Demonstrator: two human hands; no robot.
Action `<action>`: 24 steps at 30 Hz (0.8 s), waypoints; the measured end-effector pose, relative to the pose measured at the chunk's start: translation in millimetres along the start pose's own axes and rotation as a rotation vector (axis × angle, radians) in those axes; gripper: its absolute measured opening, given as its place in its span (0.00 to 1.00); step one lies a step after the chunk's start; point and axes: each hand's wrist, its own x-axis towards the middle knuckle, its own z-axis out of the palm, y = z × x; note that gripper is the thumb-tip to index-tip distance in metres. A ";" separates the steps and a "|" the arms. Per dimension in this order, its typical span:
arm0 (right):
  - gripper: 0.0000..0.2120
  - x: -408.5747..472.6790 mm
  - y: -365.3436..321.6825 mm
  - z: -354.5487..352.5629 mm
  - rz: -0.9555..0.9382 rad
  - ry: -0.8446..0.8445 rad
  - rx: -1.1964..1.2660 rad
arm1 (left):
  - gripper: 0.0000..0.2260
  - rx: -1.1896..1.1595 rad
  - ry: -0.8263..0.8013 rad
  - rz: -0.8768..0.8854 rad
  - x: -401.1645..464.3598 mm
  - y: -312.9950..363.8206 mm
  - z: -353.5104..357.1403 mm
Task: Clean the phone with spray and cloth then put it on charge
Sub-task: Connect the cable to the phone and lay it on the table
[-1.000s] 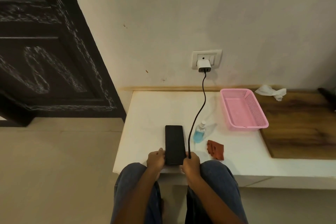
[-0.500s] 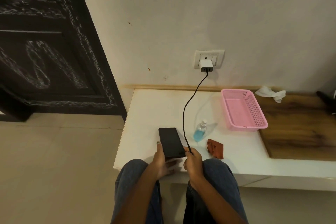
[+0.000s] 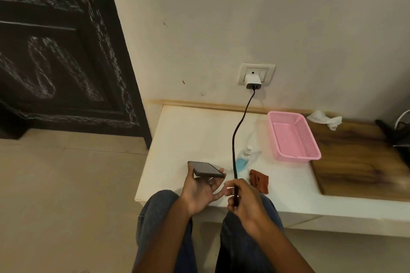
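My left hand (image 3: 200, 188) holds the black phone (image 3: 205, 169) lifted off the white table (image 3: 190, 131), tilted, with its near end turned toward my right hand. My right hand (image 3: 244, 199) grips the end of the black charging cable (image 3: 235, 139). The cable runs up to a white charger (image 3: 253, 81) plugged into the wall socket (image 3: 256, 73). The cable's plug is hidden in my fingers and is apart from the phone. A small spray bottle (image 3: 243, 159) with blue liquid lies just behind the cable. A rust-red cloth (image 3: 258, 180) lies beside my right hand.
A pink plastic basket (image 3: 292, 135) stands at the right of the white table, next to a wooden surface (image 3: 359, 162). A crumpled white tissue (image 3: 326, 118) lies by the wall. A dark carved door (image 3: 60, 46) is at left. My knees sit against the table's front edge.
My left hand has picked the phone up from the table and turned it sideways. My right hand has pulled the cable end back toward me.
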 end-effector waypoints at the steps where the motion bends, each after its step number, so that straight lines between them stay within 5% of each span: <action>1: 0.08 -5.7 -3.2 0.0 0.007 -0.012 0.027 | 0.37 -0.011 -0.006 0.001 -0.7 -0.2 0.9; 7: 0.17 -23.3 -17.8 3.2 -0.210 -0.091 -0.325 | 0.49 0.086 0.009 -0.032 1.1 -0.6 2.8; 10: 0.11 -24.3 -25.4 5.3 -0.384 -0.156 -0.505 | 0.52 0.096 -0.034 -0.045 0.2 -0.2 1.5; 13: 0.02 -18.3 -29.4 6.3 -0.483 -0.151 -0.450 | 0.51 0.057 -0.085 -0.049 -2.5 1.4 2.6; 24: 0.08 2.0 -17.4 11.0 -0.709 0.020 -0.545 | 0.47 0.051 -0.060 -0.046 -4.0 0.9 3.0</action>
